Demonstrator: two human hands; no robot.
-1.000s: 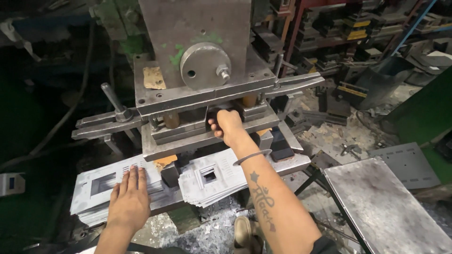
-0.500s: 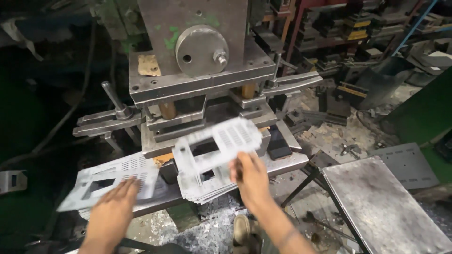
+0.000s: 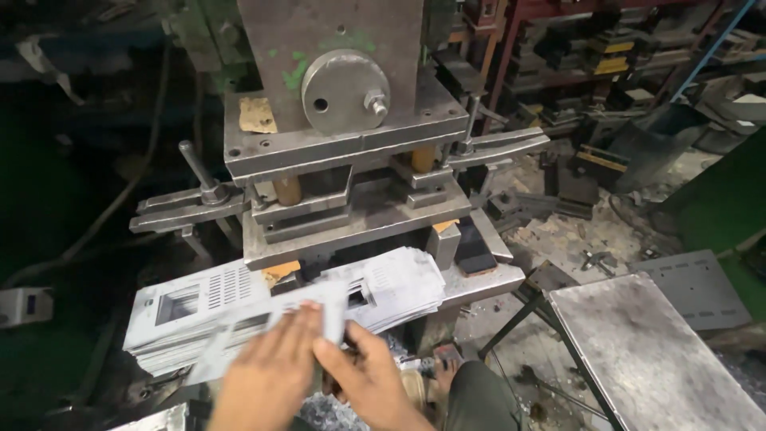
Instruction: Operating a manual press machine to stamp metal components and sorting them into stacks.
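Both hands [image 3: 331, 375] on a blurred metal sheet [image 3: 263, 323] before the press [image 3: 343, 152].

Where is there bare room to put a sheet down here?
The grey metal table right of the press is bare. Crowded: both sheet stacks in front of the press, where the hands work, and the littered floor behind.

sheet stacks [image 3: 199, 307] before press [image 3: 343, 136], steel table [image 3: 646, 343] right of press

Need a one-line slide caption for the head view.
Both hands, left hand and right hand, hold a blurred metal sheet above stacked punched panels before a press.
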